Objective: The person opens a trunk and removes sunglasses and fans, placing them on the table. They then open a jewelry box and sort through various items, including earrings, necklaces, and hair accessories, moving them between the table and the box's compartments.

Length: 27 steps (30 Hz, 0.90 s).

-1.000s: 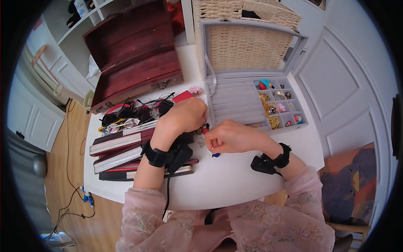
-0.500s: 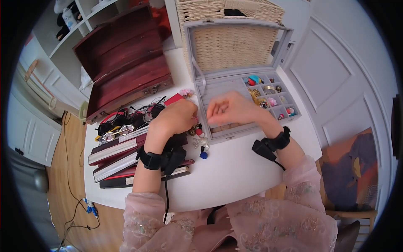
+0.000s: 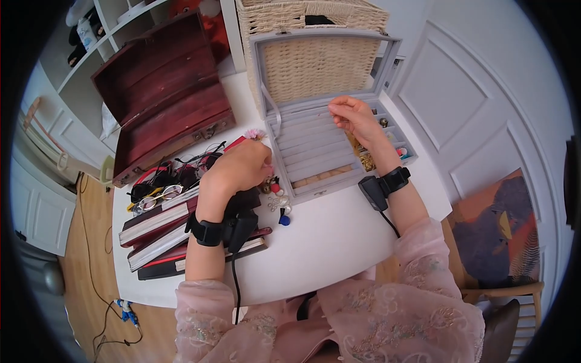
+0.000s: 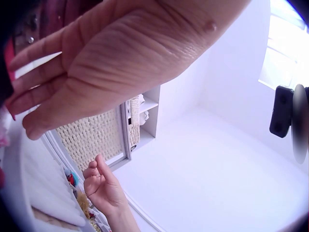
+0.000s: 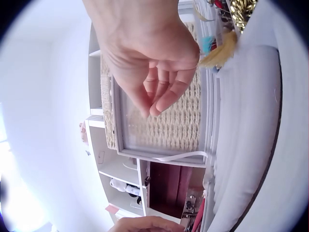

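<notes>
In the head view, my right hand (image 3: 357,121) is raised over the open grey jewelry box (image 3: 311,196). The right wrist view has its thumb and fingertips meeting; I cannot tell whether something tiny sits between them. My left hand (image 3: 239,166) hovers low between the books and the box, knuckles up. Seen from the left wrist, its fingers (image 4: 46,72) reach out fairly straight, thumb apart, close to something pink (image 4: 4,128) at the frame edge. Near it on the table lie a red bead (image 3: 275,188), clear beaded jewelry (image 3: 278,204) and a blue trinket (image 3: 285,221).
Stacked books (image 3: 154,227) carry glasses (image 3: 158,198) on the left. Behind them stands an open dark-red case (image 3: 172,124). A pink flower (image 3: 254,134) lies by the box. The raised lid (image 3: 257,66) leans before a wicker basket (image 3: 245,18). Jewelry fills compartments at the box's right.
My right hand has lifted from the small jewelry on the table and moved up and right over the box. The left hand stays by the box. The head view has shifted slightly.
</notes>
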Motion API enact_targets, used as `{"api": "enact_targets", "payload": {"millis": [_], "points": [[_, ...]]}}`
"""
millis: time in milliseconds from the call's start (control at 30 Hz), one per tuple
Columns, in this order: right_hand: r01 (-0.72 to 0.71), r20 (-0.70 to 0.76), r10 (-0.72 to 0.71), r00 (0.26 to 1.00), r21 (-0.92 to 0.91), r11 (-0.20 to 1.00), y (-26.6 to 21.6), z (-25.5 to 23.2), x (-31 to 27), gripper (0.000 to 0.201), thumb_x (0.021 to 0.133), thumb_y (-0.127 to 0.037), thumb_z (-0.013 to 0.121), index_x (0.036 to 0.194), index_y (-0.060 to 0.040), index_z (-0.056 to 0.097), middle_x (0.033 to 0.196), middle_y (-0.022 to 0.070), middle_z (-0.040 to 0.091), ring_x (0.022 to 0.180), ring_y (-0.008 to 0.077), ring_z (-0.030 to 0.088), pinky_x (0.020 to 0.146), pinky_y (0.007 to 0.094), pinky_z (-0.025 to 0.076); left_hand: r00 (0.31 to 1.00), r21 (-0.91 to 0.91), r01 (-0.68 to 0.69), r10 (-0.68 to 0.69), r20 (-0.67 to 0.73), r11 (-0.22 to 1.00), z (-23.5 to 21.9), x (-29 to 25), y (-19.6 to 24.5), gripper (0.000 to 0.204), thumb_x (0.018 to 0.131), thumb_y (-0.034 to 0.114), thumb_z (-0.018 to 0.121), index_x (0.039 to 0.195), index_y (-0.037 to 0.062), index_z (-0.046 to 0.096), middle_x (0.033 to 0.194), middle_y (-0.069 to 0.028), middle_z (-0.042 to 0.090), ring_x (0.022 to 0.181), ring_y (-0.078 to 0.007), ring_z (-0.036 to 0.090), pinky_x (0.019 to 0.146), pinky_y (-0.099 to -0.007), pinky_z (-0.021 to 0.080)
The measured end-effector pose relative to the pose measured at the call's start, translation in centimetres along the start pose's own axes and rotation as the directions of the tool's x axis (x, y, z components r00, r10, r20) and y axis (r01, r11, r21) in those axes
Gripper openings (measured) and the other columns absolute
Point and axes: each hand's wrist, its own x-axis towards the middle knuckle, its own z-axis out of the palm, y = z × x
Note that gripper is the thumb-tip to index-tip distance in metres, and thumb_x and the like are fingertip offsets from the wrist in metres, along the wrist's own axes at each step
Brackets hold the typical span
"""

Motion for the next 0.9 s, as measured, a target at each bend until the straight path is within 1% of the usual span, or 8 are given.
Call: {"api": "enact_targets", "payload": {"millis": [133,200,300,433,500,600,667,900], "points": [[0.034,-0.06,-0.029,0.998,0.081,0.996,-0.5,-1.7,1.1,0.016,0.082,-0.018,0.069,0.094,-0.0081,0.064,0.078,-0.0027,0.061,0.067,0.0033,0.057,0.06,0.0161,0.048,1.0,0.038,0.002,-0.002,0.008,0.999,-0.1,-0.2,0.1,0.018,0.078,0.013,0.064,0.09,-0.0006,0.065,0.092,-0.0195,0.064,0.09,-0.0344,0.061,0.079,-0.0392,0.049],[0.068,-0.08,-0.059,0.995,0.111,0.991,-0.8,-2.3,1.5,0.017,0.082,-0.018,0.069,0.095,-0.0075,0.063,0.079,-0.0025,0.061,0.067,0.0033,0.057,0.06,0.0159,0.048,0.994,-0.017,-0.073,0.071,-0.086,0.997,0.3,-0.3,-0.2,0.014,0.073,0.01,0.059,0.079,-0.0012,0.062,0.075,-0.0197,0.061,0.074,-0.0357,0.059,0.067,-0.0392,0.047],[0.108,-0.127,-0.092,0.988,0.124,0.986,-1.3,-3.0,1.8,0.019,0.082,-0.018,0.07,0.096,-0.0064,0.063,0.079,-0.0017,0.061,0.067,0.0036,0.057,0.059,0.0163,0.049,1.0,0.019,0.007,-0.007,-0.001,1.0,-0.2,-0.2,0.4,0.018,0.077,0.013,0.064,0.088,-0.0014,0.065,0.089,-0.0202,0.064,0.089,-0.0352,0.061,0.078,-0.0394,0.049],[0.124,-0.151,-0.103,0.983,0.14,0.982,-1.0,-4.0,2.2,0.02,0.082,-0.018,0.07,0.096,-0.0057,0.064,0.078,-0.0016,0.062,0.066,0.0036,0.058,0.059,0.0166,0.049,1.0,0.018,0.016,-0.016,0.006,1.0,0.0,-0.1,0.3,0.018,0.077,0.013,0.064,0.086,-0.0019,0.065,0.088,-0.0209,0.064,0.088,-0.0359,0.061,0.078,-0.04,0.049],[0.111,-0.166,-0.092,0.982,0.11,0.988,-1.1,-4.7,2.3,0.019,0.082,-0.018,0.07,0.096,-0.0059,0.064,0.079,-0.0016,0.063,0.066,0.0037,0.058,0.059,0.0169,0.05,0.997,0.022,-0.051,0.052,-0.055,0.998,0.6,0.0,-0.3,0.013,0.074,0.011,0.061,0.08,-0.0008,0.063,0.076,-0.0187,0.062,0.076,-0.0345,0.06,0.068,-0.0384,0.047],[0.075,-0.184,-0.09,0.979,-0.083,0.994,-2.1,-6.0,2.0,0.018,0.082,-0.018,0.069,0.095,-0.0067,0.065,0.078,-0.0016,0.064,0.066,0.0041,0.058,0.058,0.0173,0.048,0.995,0.039,-0.064,0.067,-0.078,0.997,0.7,0.0,-0.3,0.015,0.076,0.013,0.063,0.081,-0.0012,0.063,0.077,-0.0177,0.063,0.076,-0.0334,0.06,0.069,-0.0378,0.047],[-0.018,-0.207,-0.054,0.977,-0.334,0.943,-2.5,-6.7,1.6,0.019,0.081,-0.019,0.07,0.095,-0.0072,0.065,0.078,-0.0015,0.064,0.066,0.0049,0.057,0.056,0.0185,0.047,0.998,0.033,-0.045,0.047,-0.05,0.998,0.4,0.0,0.1,0.016,0.076,0.013,0.063,0.083,-0.0014,0.064,0.08,-0.0198,0.063,0.081,-0.0353,0.061,0.073,-0.0396,0.048],[-0.125,-0.167,0.032,0.986,-0.586,0.801,-3.0,-8.6,0.8,0.023,0.076,-0.02,0.073,0.093,-0.0055,0.065,0.075,-0.0005,0.063,0.067,0.007,0.057,0.055,0.0215,0.046,0.999,0.03,-0.033,0.033,-0.008,0.999,0.5,0.2,0.2,0.018,0.078,0.014,0.063,0.085,-0.002,0.065,0.082,-0.0222,0.063,0.085,-0.0371,0.061,0.076,-0.0413,0.049]]}}
